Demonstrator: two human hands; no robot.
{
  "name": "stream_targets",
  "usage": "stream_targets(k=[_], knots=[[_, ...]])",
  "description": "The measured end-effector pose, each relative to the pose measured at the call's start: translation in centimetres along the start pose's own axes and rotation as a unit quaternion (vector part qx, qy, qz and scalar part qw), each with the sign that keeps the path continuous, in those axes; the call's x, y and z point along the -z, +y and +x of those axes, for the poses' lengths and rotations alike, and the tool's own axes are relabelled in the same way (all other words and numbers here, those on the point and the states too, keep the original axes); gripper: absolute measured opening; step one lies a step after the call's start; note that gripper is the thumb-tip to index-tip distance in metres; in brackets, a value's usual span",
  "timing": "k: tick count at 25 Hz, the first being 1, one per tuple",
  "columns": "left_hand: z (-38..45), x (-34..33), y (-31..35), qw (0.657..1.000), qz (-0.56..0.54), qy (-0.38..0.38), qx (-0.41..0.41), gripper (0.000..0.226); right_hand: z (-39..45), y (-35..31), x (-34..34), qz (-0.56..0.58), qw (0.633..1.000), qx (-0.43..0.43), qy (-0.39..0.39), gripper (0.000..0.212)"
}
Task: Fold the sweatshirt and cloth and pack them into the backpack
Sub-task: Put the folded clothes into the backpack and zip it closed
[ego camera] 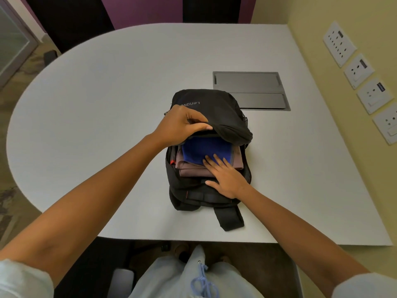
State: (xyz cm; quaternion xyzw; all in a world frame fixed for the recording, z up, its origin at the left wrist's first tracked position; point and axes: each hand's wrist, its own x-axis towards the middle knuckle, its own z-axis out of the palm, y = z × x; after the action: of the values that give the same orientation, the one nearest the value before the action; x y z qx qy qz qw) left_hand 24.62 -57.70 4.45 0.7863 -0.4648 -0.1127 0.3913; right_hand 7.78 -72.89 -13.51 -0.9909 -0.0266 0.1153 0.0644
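Observation:
A black backpack [217,112] lies on the white table [107,104], its main compartment open toward me. Inside lies a folded mauve sweatshirt [193,168] with a folded blue cloth [202,150] on top of it. My left hand [182,123] grips the edge of the backpack's front flap and holds it up. Flat on the packed clothes, my right hand [225,177] presses with straight fingers; its fingertips touch the blue cloth, the thumb lies on the backpack's near rim.
A grey metal cable hatch [253,89] is set into the table just behind and right of the backpack. One black strap [231,219] trails toward the near table edge. Wall sockets [361,72] line the yellow wall on the right.

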Motion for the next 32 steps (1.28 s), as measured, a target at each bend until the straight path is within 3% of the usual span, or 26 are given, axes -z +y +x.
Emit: stream_targets(k=[3, 5, 8, 11, 14, 16, 18, 20, 22, 27, 32], knots=[[-0.5, -0.2, 0.1, 0.999, -0.027, -0.025, -0.005, 0.013, 0.4, -0.2, -0.2, 0.019, 1.000, -0.012, -0.020, 0.087], [-0.6, 0.0, 0.2, 0.998, -0.035, -0.049, 0.005, 0.013, 0.5, -0.5, 0.0, 0.057, 0.998, -0.009, 0.006, 0.082], [-0.6, 0.4, -0.4, 0.994, -0.036, -0.103, 0.017, 0.012, -1.9, -0.1, 0.4, 0.200, 0.969, 0.000, 0.142, 0.053], [-0.4, -0.3, -1.1, 0.981, 0.001, -0.190, -0.023, 0.006, -6.1, 3.1, -1.1, 0.211, 0.922, -0.048, 0.319, 0.022], [0.6, -2.2, -1.3, 0.942, 0.110, -0.315, -0.031, 0.014, -8.8, 6.7, -2.4, 0.231, 0.888, -0.156, 0.364, 0.021], [1.2, -3.7, -1.1, 0.924, 0.147, -0.354, -0.005, 0.027, -9.3, 8.4, -2.6, 0.246, 0.872, -0.204, 0.370, 0.021], [1.9, -5.3, -0.6, 0.945, 0.119, -0.304, -0.002, 0.051, -8.9, 9.7, -2.3, 0.269, 0.858, -0.230, 0.373, 0.019], [3.5, -7.9, 0.0, 0.974, 0.110, -0.198, -0.009, 0.064, -8.0, 10.8, -2.1, 0.301, 0.845, -0.245, 0.367, 0.017], [5.6, -10.6, 0.2, 0.977, 0.162, -0.137, 0.014, 0.076, -6.4, 11.9, -1.8, 0.345, 0.835, -0.250, 0.347, 0.016], [8.1, -14.7, -3.9, 0.928, 0.328, -0.158, 0.074, 0.108, -2.5, 13.3, -1.7, 0.421, 0.827, -0.257, 0.269, 0.023], [7.7, -15.5, -6.3, 0.921, 0.331, -0.177, 0.103, 0.113, 1.2, 13.6, -1.9, 0.475, 0.797, -0.306, 0.213, 0.039]])
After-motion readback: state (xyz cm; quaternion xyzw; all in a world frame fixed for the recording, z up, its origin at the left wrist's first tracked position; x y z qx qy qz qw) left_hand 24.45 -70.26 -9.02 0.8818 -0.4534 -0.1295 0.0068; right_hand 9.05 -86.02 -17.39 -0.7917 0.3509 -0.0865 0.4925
